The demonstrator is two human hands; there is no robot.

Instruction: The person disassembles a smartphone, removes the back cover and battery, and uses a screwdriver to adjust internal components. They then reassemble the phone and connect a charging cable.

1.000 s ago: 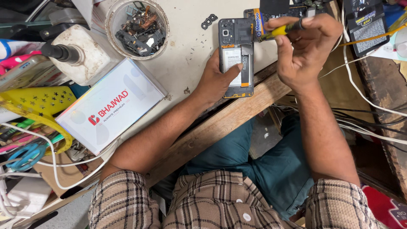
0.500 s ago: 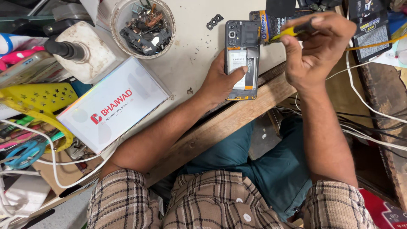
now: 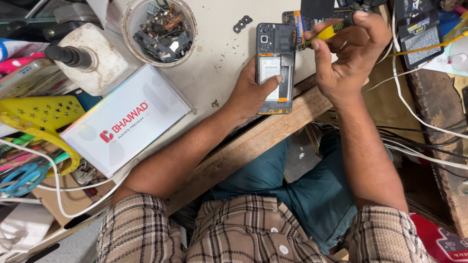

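Note:
An opened smartphone (image 3: 274,46) with its back cover off lies on the white worktop (image 3: 214,58), its battery and dark frame showing. My left hand (image 3: 253,90) rests on its lower half, thumb pressing the battery. My right hand (image 3: 348,56) grips a yellow-handled screwdriver (image 3: 325,33), whose tip points at the phone's upper right edge.
A clear round tub of scrap phone parts (image 3: 160,29) stands at the back. A white flat box (image 3: 127,121) lies to the left, by a white block with a black knob (image 3: 85,58) and a yellow plastic tray (image 3: 39,117). Cables (image 3: 414,112) trail on the right. The wooden bench edge (image 3: 263,141) runs diagonally.
The view has shifted slightly, so the phone and both hands sit lower in frame. My right hand has lifted the screwdriver closer to the phone's upper edge. The left hand keeps its hold.

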